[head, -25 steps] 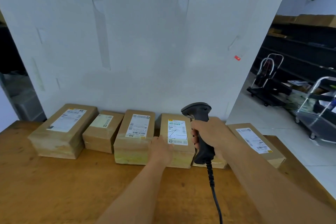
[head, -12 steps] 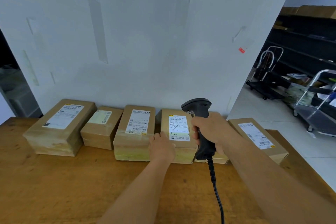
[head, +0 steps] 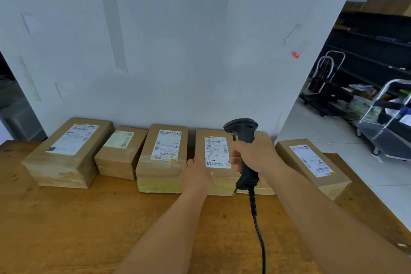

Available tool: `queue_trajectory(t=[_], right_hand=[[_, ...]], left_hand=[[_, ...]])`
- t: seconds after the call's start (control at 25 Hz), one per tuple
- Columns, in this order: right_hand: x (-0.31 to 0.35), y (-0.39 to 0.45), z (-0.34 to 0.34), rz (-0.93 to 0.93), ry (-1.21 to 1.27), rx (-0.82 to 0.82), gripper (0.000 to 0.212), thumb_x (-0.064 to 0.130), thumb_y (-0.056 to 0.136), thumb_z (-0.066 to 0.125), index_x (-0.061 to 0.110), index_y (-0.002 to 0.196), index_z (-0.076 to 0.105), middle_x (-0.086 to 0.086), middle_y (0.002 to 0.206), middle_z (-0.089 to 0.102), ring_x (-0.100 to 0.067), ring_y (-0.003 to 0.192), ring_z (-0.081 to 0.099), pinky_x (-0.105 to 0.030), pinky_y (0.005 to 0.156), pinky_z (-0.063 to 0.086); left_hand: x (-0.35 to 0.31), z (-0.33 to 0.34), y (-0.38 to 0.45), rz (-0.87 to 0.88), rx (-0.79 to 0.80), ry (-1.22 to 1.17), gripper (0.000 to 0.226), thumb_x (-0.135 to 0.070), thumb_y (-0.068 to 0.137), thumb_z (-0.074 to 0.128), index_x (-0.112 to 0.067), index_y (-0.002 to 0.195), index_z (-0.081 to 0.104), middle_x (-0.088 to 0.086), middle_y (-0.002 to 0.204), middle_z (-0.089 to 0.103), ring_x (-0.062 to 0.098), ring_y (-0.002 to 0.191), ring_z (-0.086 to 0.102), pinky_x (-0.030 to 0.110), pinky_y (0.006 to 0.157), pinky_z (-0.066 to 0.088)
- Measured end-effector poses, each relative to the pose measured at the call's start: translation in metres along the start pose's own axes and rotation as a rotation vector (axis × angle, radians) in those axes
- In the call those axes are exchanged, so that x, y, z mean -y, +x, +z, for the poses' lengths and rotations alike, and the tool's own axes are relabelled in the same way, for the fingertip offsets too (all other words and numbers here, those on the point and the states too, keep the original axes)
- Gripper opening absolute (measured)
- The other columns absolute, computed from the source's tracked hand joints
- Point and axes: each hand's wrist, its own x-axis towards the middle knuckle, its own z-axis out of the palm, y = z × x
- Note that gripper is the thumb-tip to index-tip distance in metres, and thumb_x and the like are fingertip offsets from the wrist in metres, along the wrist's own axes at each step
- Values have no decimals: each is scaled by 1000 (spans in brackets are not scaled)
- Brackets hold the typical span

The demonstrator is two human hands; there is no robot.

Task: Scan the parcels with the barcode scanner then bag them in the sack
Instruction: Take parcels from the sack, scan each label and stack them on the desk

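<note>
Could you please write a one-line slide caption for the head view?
Right hand holds barcode scanner above parcel touched by left hand.

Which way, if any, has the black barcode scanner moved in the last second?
No: the black barcode scanner keeps its place over the pen-marked brown cardboard parcel.

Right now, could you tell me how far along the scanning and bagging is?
Early: nothing looks bagged. Six brown cardboard parcels lie on the wooden table. The right hand grips the black barcode scanner over the fourth parcel, which the left hand touches. No sack is visible.
</note>
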Motion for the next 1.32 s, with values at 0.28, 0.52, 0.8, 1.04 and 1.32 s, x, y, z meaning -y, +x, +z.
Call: queue_trajectory(t=[0.28,0.52,0.8,1.04,1.32], right_hand=[[-60,34,31,44,-163,-34,27,15,91,53,15,69,36,-2,64,38,-15,54,35,-25,49,28],[-88,9,23,12,-58,-45,31,17,93,54,13,68,37,-2,63,36,-16,55,33,-26,51,26],[-141,-78,-8,6,-26,33,29,19,93,56,16,71,37,-1,61,36,-17,52,34,-27,52,27],[-195,-176,-46,-1,27,215,29,16,93,54,15,71,35,-3,62,31,-19,54,29,-29,53,22],[-225,-281,-36,-91,-40,484,33,12,89,54,14,66,31,1,55,28,-16,50,27,-28,53,21]], left_hand=[[-1,4,5,-23,78,-41,47,-22,94,58,-7,133,38,11,127,53,25,114,55,31,91,50],[15,0,-26,-50,71,-227,32,-26,95,54,-9,121,48,9,120,54,24,103,57,33,85,52],[32,18,-153,-216,-106,-375,31,-38,91,53,-17,114,57,7,110,46,28,101,54,41,92,48],[35,27,-308,-491,-188,-800,50,-39,89,59,-32,136,43,3,119,56,15,92,58,29,67,50],[67,12,-458,-596,-348,-1130,40,-34,93,57,-43,127,40,2,116,61,19,90,65,27,60,50]])
